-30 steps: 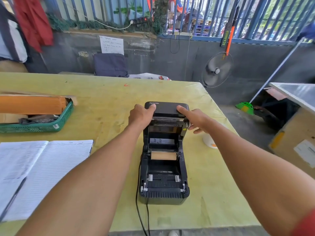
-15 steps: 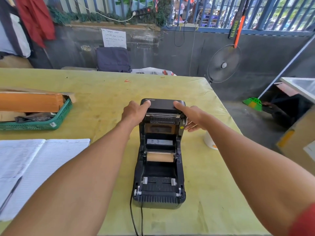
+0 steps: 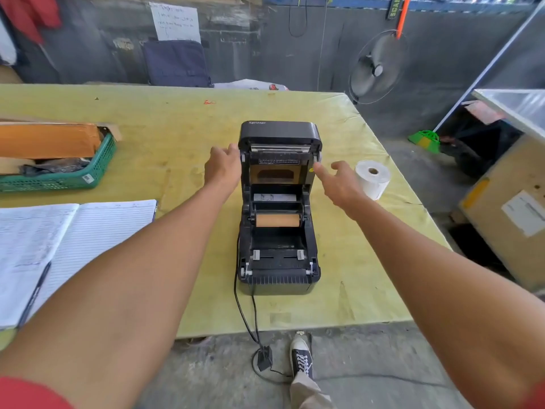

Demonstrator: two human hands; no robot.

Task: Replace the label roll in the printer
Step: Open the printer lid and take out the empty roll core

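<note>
A black label printer [image 3: 278,261] stands on the yellow-green table [image 3: 177,128] with its lid [image 3: 279,134] swung up and back. Inside its bay lies a bare brown cardboard core [image 3: 277,220] on the holder. A full white label roll [image 3: 372,178] stands on the table just right of the printer. My left hand [image 3: 222,166] rests against the lid's left side, fingers spread. My right hand [image 3: 339,180] hovers by the lid's right edge, fingers apart, one fingertip near the hinge. Neither hand holds anything.
A green basket [image 3: 73,175] with a brown parcel sits at the left. An open lined notebook [image 3: 59,243] with a pen [image 3: 35,293] lies near the front left. The printer's cable [image 3: 244,314] drops over the table's front edge. A fan [image 3: 376,67] stands beyond the table.
Both hands have slid down off the top of the lid to its sides and loosened. The lid now stands fully open. The white roll is uncovered beside my right hand.
</note>
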